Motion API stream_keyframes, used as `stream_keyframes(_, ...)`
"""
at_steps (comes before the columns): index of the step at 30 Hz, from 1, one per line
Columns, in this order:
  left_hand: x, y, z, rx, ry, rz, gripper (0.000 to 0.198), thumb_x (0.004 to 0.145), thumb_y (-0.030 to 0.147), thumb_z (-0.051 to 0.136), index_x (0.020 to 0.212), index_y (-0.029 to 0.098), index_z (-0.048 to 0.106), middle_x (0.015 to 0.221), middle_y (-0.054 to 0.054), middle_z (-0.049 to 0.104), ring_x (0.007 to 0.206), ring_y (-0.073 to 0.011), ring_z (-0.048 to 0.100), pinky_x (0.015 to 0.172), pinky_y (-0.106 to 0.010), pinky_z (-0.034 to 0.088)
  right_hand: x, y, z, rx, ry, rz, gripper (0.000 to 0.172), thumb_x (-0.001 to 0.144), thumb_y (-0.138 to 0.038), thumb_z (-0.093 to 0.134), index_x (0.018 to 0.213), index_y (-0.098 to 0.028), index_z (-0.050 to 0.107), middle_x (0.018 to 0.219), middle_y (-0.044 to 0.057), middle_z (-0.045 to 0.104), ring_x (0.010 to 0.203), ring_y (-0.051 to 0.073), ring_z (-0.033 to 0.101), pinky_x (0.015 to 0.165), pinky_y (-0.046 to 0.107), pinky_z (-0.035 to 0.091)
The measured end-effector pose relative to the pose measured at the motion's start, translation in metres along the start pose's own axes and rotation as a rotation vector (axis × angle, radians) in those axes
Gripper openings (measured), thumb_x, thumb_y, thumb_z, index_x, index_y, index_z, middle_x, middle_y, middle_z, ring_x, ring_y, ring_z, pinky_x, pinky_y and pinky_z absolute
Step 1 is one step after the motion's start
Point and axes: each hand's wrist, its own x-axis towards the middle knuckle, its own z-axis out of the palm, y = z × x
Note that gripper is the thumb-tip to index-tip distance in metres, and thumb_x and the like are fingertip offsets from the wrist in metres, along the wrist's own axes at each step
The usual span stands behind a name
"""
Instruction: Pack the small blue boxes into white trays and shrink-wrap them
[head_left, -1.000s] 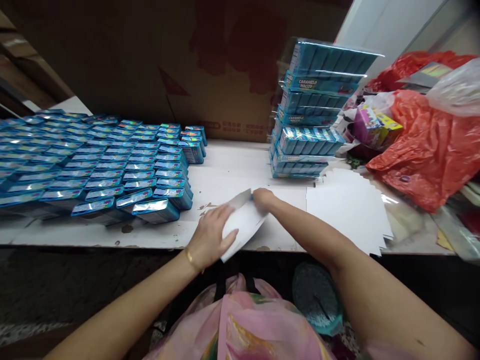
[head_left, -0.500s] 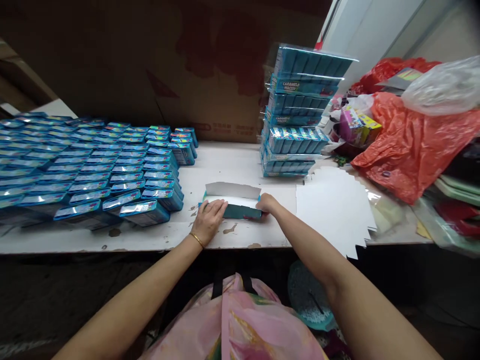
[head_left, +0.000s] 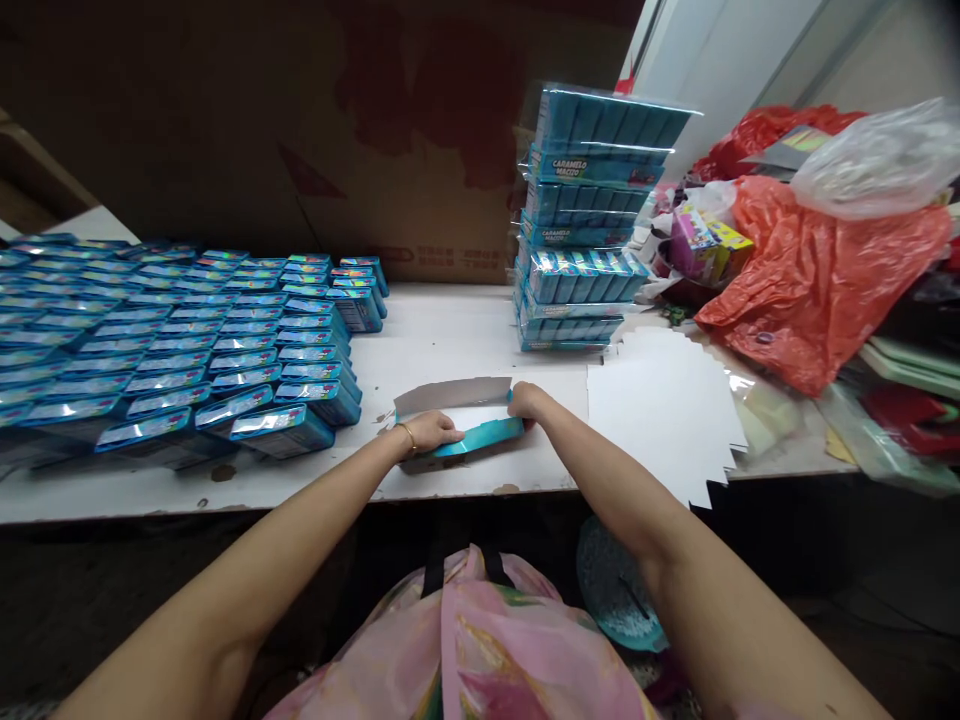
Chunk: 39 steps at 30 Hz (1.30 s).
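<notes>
A partly folded cardboard display box (head_left: 489, 435), teal outside and pale inside, lies on the table in front of me. Its grey-white back wall stands up, and the teal front wall leans at an angle. My left hand (head_left: 429, 432), with a gold bangle at the wrist, reaches across the left part with fingers closed on the front wall. At the right end my right hand (head_left: 527, 402) pinches the box's corner; its fingertips are partly hidden. To the right lies a fanned stack of flat white card blanks (head_left: 660, 400).
Rows of small blue packs (head_left: 247, 360) crowd the table's left side. Film-covered blue trays (head_left: 581, 230) are stacked at the back right, before a large brown carton (head_left: 247, 120). Red plastic bags (head_left: 832, 270) bulge at far right. A teal tub (head_left: 622, 590) stands below the table edge.
My left hand has shifted from the box's left corner towards the middle of its front wall. That wall now slants, showing its brighter teal face. My right hand stays at the right end.
</notes>
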Motion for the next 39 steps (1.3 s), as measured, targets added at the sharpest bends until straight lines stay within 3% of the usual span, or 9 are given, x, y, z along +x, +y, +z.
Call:
stream_keyframes(4,0.002,-0.004,0.013,0.069,0.212,0.03,0.029,0.064,0.045,0.06,0.069,0.017,0.06,0.064,0.001,0.056,0.061,-0.0122,0.05,0.058,-0.022,0.037,-0.04,-0.001,0.014,-0.199,0.26,-0.315,0.034,0.079,-0.034,0.053,0.109,-0.017,0.051,0.11,0.014,0.054,0.107,0.026,0.047,0.086,0.037,0.037)
stream_keyframes(8,-0.019,-0.003,0.024,0.298,0.421,0.235,0.028,0.08,0.041,0.047,0.074,0.017,0.061,0.076,-0.005,0.058,0.076,-0.0155,0.052,0.074,-0.027,0.039,-0.069,0.005,0.056,-0.478,0.347,-0.771,0.027,0.082,-0.035,0.05,0.104,-0.02,0.051,0.105,0.009,0.054,0.099,0.022,0.046,0.082,0.034,0.037)
stream_keyframes(13,-0.051,-0.008,0.045,0.656,0.461,0.259,0.033,0.082,0.043,0.044,0.082,0.013,0.058,0.085,-0.012,0.058,0.084,-0.0228,0.052,0.075,-0.034,0.04,-0.06,0.015,0.072,-0.475,0.309,-0.714,0.016,0.086,-0.027,0.044,0.094,-0.02,0.055,0.097,0.006,0.057,0.093,0.019,0.049,0.073,0.028,0.038)
stream_keyframes(19,-0.046,-0.005,0.039,0.607,0.269,0.043,0.033,0.083,0.042,0.04,0.081,0.015,0.061,0.085,-0.011,0.063,0.082,-0.0222,0.058,0.07,-0.032,0.041,-0.049,0.008,0.058,-0.486,0.135,-0.67,0.02,0.086,-0.033,0.043,0.096,-0.021,0.056,0.099,0.005,0.061,0.09,0.018,0.055,0.069,0.027,0.039)
stream_keyframes(25,-0.057,-0.002,0.032,0.6,0.229,0.057,0.044,0.083,0.049,0.035,0.076,0.016,0.062,0.084,-0.011,0.062,0.082,-0.0225,0.058,0.068,-0.031,0.042,-0.065,0.002,0.061,-0.434,0.125,-0.666,0.024,0.085,-0.036,0.044,0.093,-0.019,0.059,0.092,0.007,0.063,0.085,0.019,0.057,0.071,0.029,0.039)
stream_keyframes(29,-0.068,0.003,0.002,0.552,0.546,0.232,0.04,0.084,0.047,0.037,0.089,0.015,0.06,0.097,-0.012,0.057,0.093,-0.023,0.051,0.082,-0.035,0.039,-0.069,-0.003,0.028,-0.317,0.332,-0.859,0.031,0.084,-0.041,0.046,0.103,-0.019,0.057,0.106,0.009,0.056,0.1,0.02,0.049,0.084,0.031,0.035)
stream_keyframes(32,-0.055,0.005,-0.031,0.535,0.736,0.234,0.045,0.076,0.044,0.053,0.111,0.015,0.051,0.113,-0.013,0.051,0.105,-0.0258,0.045,0.088,-0.038,0.036,-0.052,-0.008,0.0,-0.37,0.48,-0.761,0.042,0.082,-0.036,0.051,0.12,-0.02,0.045,0.116,0.011,0.05,0.104,0.023,0.045,0.085,0.034,0.034)
stream_keyframes(35,-0.031,-0.002,-0.046,0.614,0.519,0.196,0.027,0.076,0.028,0.053,0.102,0.018,0.055,0.101,-0.008,0.057,0.094,-0.0219,0.052,0.079,-0.033,0.041,-0.033,-0.007,-0.005,-0.56,0.345,-0.723,0.031,0.085,-0.02,0.043,0.115,-0.022,0.049,0.102,0.008,0.057,0.091,0.019,0.051,0.075,0.029,0.037)
stream_keyframes(39,-0.022,-0.019,-0.028,0.709,0.403,0.282,0.024,0.08,0.01,0.04,0.091,0.02,0.058,0.091,-0.007,0.061,0.089,-0.0186,0.054,0.076,-0.031,0.042,-0.028,0.007,0.01,-0.682,0.264,-0.904,0.038,0.088,-0.01,0.029,0.12,-0.02,0.046,0.097,0.009,0.059,0.089,0.017,0.051,0.075,0.027,0.036)
